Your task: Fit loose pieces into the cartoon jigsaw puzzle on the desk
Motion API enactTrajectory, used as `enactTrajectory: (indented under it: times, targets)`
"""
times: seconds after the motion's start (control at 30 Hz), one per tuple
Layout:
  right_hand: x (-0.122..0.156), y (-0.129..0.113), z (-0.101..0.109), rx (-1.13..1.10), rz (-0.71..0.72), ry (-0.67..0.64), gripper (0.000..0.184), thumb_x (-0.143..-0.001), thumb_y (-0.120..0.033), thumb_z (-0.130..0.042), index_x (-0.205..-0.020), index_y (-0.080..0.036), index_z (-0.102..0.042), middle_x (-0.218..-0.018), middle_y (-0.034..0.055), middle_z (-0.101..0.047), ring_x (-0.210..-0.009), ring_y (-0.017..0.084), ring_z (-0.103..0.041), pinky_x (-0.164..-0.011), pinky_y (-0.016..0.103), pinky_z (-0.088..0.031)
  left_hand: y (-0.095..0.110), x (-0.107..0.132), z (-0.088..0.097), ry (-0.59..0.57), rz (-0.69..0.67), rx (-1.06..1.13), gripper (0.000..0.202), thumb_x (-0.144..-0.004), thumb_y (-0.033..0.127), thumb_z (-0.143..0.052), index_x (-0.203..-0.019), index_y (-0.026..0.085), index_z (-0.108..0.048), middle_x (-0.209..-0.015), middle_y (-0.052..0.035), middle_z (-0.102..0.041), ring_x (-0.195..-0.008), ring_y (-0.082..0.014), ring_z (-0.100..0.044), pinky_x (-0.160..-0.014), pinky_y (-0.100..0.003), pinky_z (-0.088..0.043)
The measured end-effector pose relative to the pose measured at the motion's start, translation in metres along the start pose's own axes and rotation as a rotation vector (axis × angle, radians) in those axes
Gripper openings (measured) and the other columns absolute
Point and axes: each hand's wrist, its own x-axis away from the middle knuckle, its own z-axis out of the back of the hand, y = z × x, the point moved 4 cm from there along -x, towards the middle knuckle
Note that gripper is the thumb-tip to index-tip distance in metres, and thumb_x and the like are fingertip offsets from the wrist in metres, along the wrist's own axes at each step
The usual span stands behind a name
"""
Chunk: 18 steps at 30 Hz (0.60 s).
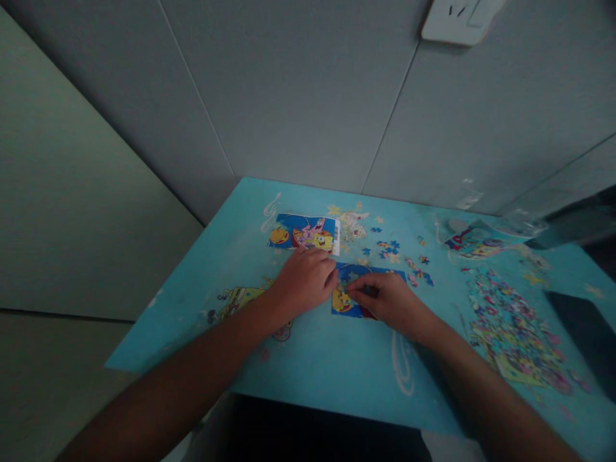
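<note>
A partly assembled jigsaw puzzle [353, 310] in blue and yellow lies on the table below my hands. My right hand [392, 300] covers its right part, thumb and forefinger pinched at a small yellow puzzle piece [344, 298] on its left side. My left hand [308, 276] rests at the puzzle's left edge with its fingers curled; what is under them is hidden. Just beyond it lies a printed picture card [308, 232] with cartoon figures on blue.
Loose puzzle pieces [389, 248] lie scattered behind and right of the puzzle. Farther right are a large heap of mixed pieces [514, 321], a clear plastic bag [486, 239] and a dark flat object [582, 333]. The patterned blue table [192, 308] meets a grey wall [308, 96] behind.
</note>
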Motion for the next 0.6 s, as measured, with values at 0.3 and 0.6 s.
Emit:
enactTrajectory:
  times: [0.3,0.6]
  targets:
    - [0.001,0.0016,-0.0037,-0.002,-0.034,0.022,0.015,-0.091,-0.026,-0.062,-0.093,-0.023,-0.076,-0.061,-0.0026,-0.067,-0.05,0.01,-0.056,-0.054,0.024,-0.04,0.0015,0.0015,-0.0037,-0.092,-0.047,-0.021,0.029,-0.091,0.026,-0.054,-0.067,0.017,-0.067,-0.068,-0.0055,-0.067,-0.07,-0.021,-0.063,-0.073,-0.038,-0.044]
    - [0.0011,0.0004,-0.0056,0.068,0.001,0.056,0.015,-0.09,-0.025,-0.063,-0.095,-0.025,-0.077,-0.078,-0.0003,-0.073,-0.058,0.011,-0.06,-0.056,0.024,-0.042,0.0047,0.0023,-0.0018,-0.131,-0.064,-0.022,0.031,-0.091,0.027,-0.053,-0.067,0.016,-0.069,-0.068,-0.007,-0.069,-0.069,-0.0222,-0.064,-0.072,-0.04,-0.044]
